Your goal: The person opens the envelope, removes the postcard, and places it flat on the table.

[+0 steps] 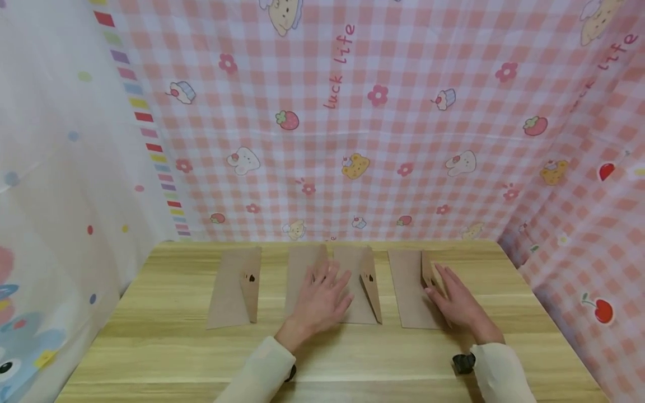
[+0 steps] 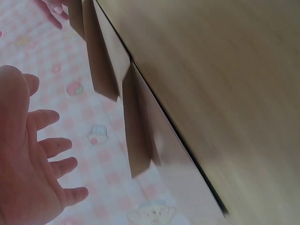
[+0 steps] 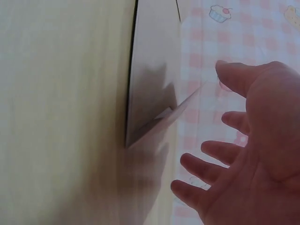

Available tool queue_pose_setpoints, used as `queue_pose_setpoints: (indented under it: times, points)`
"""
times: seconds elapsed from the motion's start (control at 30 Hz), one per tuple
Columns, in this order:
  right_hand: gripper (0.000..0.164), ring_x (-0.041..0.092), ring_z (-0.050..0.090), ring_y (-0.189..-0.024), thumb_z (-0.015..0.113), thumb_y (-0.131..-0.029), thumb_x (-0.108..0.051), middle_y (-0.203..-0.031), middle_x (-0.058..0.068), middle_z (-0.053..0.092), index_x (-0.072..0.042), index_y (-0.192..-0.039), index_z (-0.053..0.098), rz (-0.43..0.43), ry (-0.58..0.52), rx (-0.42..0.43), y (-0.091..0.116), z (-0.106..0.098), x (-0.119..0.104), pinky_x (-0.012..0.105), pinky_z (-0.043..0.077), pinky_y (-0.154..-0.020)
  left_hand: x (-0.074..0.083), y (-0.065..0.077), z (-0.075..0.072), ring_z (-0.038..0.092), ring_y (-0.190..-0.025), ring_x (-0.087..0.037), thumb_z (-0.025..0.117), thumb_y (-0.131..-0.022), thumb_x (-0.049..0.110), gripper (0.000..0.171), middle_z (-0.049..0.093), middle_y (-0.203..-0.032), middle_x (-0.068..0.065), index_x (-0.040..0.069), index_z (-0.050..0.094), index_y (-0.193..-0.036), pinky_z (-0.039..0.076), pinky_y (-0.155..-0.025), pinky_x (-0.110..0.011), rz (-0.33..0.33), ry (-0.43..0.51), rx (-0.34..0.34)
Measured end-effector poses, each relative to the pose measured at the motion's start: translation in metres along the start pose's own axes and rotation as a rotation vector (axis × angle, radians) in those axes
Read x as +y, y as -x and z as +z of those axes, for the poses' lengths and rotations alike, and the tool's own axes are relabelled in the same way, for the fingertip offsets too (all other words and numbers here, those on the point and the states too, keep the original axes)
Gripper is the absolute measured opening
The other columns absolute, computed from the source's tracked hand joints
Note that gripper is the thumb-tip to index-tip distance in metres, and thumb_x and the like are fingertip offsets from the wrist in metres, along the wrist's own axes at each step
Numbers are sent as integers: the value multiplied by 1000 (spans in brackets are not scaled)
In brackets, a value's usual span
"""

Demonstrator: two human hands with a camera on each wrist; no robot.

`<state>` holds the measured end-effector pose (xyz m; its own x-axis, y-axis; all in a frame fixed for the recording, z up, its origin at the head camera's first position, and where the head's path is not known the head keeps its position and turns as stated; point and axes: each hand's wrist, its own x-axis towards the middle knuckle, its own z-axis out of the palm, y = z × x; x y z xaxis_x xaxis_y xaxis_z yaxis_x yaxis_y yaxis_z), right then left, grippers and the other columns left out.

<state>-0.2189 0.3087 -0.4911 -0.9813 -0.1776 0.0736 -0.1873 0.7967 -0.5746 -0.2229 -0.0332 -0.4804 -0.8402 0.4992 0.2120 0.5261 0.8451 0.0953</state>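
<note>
1. Envelopes (image 1: 228, 296), four of brown paper, lie in a row across the far half of the tabletop (image 1: 373, 364), just beyond the pale sleeves (image 1: 262, 364) nearest us.
2. The left hand (image 1: 318, 305) spreads over the second envelope from the left and the near edge of the third; its grip is wide, holding nothing.
3. The right hand (image 1: 461, 302) sits beside the raised flap (image 1: 427, 268) of the rightmost envelope, fingers extended, grip loose and bare. From the head view we cannot tell whether its thumb touches; the right wrist view shows a gap.
4. For the flaps, we judge flat fingers work best: spread light pressure along the fold, since a poking fingertip could crease thin paper. We should also keep the left palm from dragging the neighbouring envelopes askew.
5. Behind everything, we see checked cloth (image 1: 327, 140).
</note>
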Motion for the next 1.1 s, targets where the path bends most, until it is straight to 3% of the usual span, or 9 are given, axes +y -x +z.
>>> queue_pose_setpoints:
  times: [0.33, 0.53, 0.8, 1.1]
  points:
    - [72, 59, 27, -137, 58, -100, -32, -150, 42, 26, 9, -150, 28, 9, 16, -48, 4, 0, 14, 70, 30, -105, 27, -7, 6, 26, -149, -30, 37, -105, 46, 55, 30, -161, -11, 22, 38, -154, 20, -119, -57, 63, 38, -54]
    - [77, 58, 39, -131, 54, -101, -43, -149, 39, 33, 3, -154, 24, 92, 22, -106, 6, -4, 18, 67, 38, -100, 45, -13, 11, 23, -151, -28, 39, -105, 45, 54, 25, -163, -12, 22, 37, -155, 21, -119, -54, 127, 47, -89]
    - [75, 57, 36, -133, 57, -99, -43, -151, 35, 33, 1, -153, 30, 99, 19, -96, 7, 3, 16, 68, 36, -102, 76, -25, 19, 22, -151, -24, 36, -105, 46, 54, 28, -162, -9, 28, 33, -156, 20, -121, -46, 230, -42, -161]
    - [73, 58, 32, -135, 55, -100, -46, -153, 35, 29, -4, -154, 31, 143, 24, -113, 6, 3, 15, 71, 33, -102, 98, -30, 25, 25, -150, -22, 36, -105, 48, 54, 30, -162, -6, 30, 33, -156, 23, -121, -43, 289, -49, -208]
